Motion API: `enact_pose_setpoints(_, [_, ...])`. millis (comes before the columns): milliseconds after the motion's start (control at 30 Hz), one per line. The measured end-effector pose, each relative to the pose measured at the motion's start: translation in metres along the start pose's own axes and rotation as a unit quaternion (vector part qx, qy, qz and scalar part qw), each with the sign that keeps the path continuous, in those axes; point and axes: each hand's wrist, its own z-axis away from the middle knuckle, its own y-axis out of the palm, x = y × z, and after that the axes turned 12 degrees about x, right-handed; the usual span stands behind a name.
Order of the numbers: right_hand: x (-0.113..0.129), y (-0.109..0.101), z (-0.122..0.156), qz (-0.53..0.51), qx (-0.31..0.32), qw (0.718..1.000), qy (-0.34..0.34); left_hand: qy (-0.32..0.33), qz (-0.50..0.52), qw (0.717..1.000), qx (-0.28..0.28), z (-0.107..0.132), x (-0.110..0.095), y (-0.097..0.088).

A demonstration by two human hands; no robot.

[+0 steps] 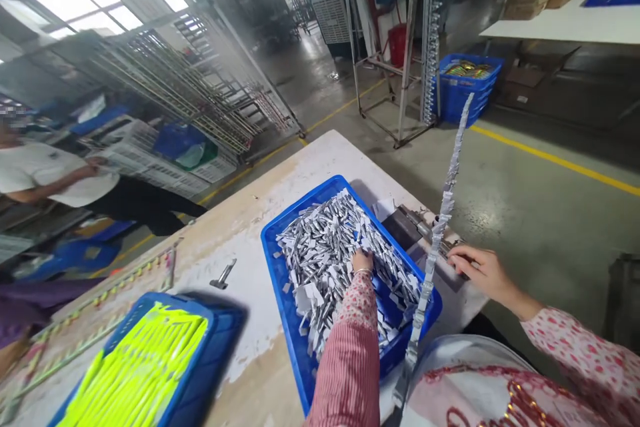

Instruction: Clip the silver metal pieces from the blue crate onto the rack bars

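My left hand (363, 261) reaches into a blue bin (280, 280) full of small slim silvery-grey pieces (323, 247) with bits of white paper among them. Its fingers are curled down at the pile, and whatever they pinch is hidden. Off the table's right edge, my right hand (483, 271) is closed around the end of a metal fixture (423, 227), seemingly a handle. Between my arms rises a long thin strip (435, 247) stacked with small grey flakes or clips, leaning to the right at its top.
A blue crate of bright yellow lures or sticks (145, 360) stands at the table's left, near a small metal piece (223, 275). A person (55, 170) stands far left. Beyond the table are a metal rack (385, 67) and blue bins (470, 83).
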Motion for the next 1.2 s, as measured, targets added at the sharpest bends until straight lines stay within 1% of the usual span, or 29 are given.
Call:
enact_pose_setpoints(100, [0.001,-0.005,0.015,0.007,-0.038,0.999,0.017,0.026,0.014,1.0,0.008,0.009,-0.005,-0.013])
enact_pose_setpoints(200, [0.011,-0.008,0.028,0.01,-0.063,0.998,0.017,0.08,0.055,0.995,0.035,0.026,-0.01,-0.04])
enact_pose_setpoints(267, [0.025,-0.004,0.029,0.006,-0.064,0.998,-0.005,0.128,0.094,0.985,0.064,0.045,-0.016,-0.061])
enact_pose_setpoints(300, [0.033,-0.001,0.028,0.005,-0.06,0.998,-0.024,0.156,0.115,0.978,0.079,0.058,-0.022,-0.072])
enact_pose_setpoints(367, [0.054,0.007,0.022,-0.002,-0.042,0.997,-0.071,0.213,0.151,0.96,0.106,0.093,-0.036,-0.09])
enact_pose_setpoints(433, [0.075,0.016,0.015,-0.023,0.006,0.993,-0.118,0.271,0.184,0.936,0.132,0.136,-0.053,-0.102])
enact_pose_setpoints(467, [0.084,0.019,0.012,-0.037,0.041,0.989,-0.139,0.305,0.202,0.919,0.148,0.158,-0.063,-0.106])
enact_pose_setpoints(500, [0.092,0.022,0.009,-0.049,0.074,0.984,-0.157,0.355,0.233,0.888,0.176,0.179,-0.072,-0.109])
enact_pose_setpoints(533, [0.098,0.025,0.008,-0.057,0.101,0.979,-0.17,0.392,0.238,0.867,0.197,0.199,-0.081,-0.111])
enact_pose_setpoints(567, [0.101,0.027,0.007,-0.063,0.115,0.975,-0.178,0.423,0.222,0.857,0.191,0.216,-0.089,-0.113])
enact_pose_setpoints(600, [0.101,0.029,0.007,-0.074,0.116,0.974,-0.178,0.453,0.189,0.854,0.171,0.23,-0.095,-0.115])
enact_pose_setpoints(633, [0.099,0.031,0.007,-0.1,0.109,0.975,-0.168,0.474,0.138,0.859,0.135,0.241,-0.1,-0.118])
enact_pose_setpoints(667, [0.096,0.034,0.008,-0.145,0.1,0.973,-0.149,0.487,0.083,0.864,0.096,0.25,-0.104,-0.12])
enact_pose_setpoints(700, [0.091,0.036,0.008,-0.211,0.097,0.965,-0.123,0.496,0.036,0.865,0.068,0.257,-0.106,-0.122])
enact_pose_setpoints(733, [0.087,0.039,0.009,-0.288,0.105,0.947,-0.092,0.5,0.004,0.864,0.061,0.262,-0.107,-0.123])
enact_pose_setpoints(767, [0.083,0.042,0.009,-0.368,0.124,0.919,-0.062,0.502,-0.005,0.862,0.076,0.266,-0.107,-0.123])
enact_pose_setpoints(800, [0.08,0.045,0.01,-0.441,0.149,0.884,-0.037,0.499,0.011,0.86,0.109,0.27,-0.107,-0.121])
enact_pose_setpoints(833, [0.078,0.047,0.011,-0.499,0.177,0.848,-0.019,0.489,0.047,0.856,0.16,0.272,-0.105,-0.118])
enact_pose_setpoints(867, [0.077,0.048,0.011,-0.541,0.206,0.816,-0.008,0.466,0.097,0.85,0.224,0.275,-0.104,-0.113])
enact_pose_setpoints(900, [0.077,0.048,0.012,-0.566,0.229,0.792,-0.003,0.43,0.152,0.841,0.291,0.276,-0.103,-0.108])
enact_pose_setpoints(933, [0.078,0.048,0.013,-0.577,0.244,0.779,-0.003,0.383,0.205,0.83,0.348,0.277,-0.102,-0.102])
enact_pose_setpoints(967, [0.078,0.046,0.013,-0.579,0.25,0.776,-0.005,0.332,0.255,0.82,0.39,0.276,-0.101,-0.096])
enact_pose_setpoints(1000, [0.078,0.043,0.013,-0.572,0.246,0.783,-0.009,0.286,0.297,0.81,0.416,0.275,-0.1,-0.091])
enact_pose_setpoints(1067, [0.077,0.037,0.011,-0.54,0.214,0.813,-0.02,0.224,0.365,0.796,0.427,0.271,-0.1,-0.083])
enact_pose_setpoints(1133, [0.077,0.031,0.008,-0.495,0.177,0.85,-0.034,0.194,0.413,0.772,0.442,0.266,-0.101,-0.079])
enact_pose_setpoints(1200, [0.079,0.027,0.006,-0.453,0.156,0.876,-0.053,0.19,0.441,0.742,0.467,0.263,-0.102,-0.078])
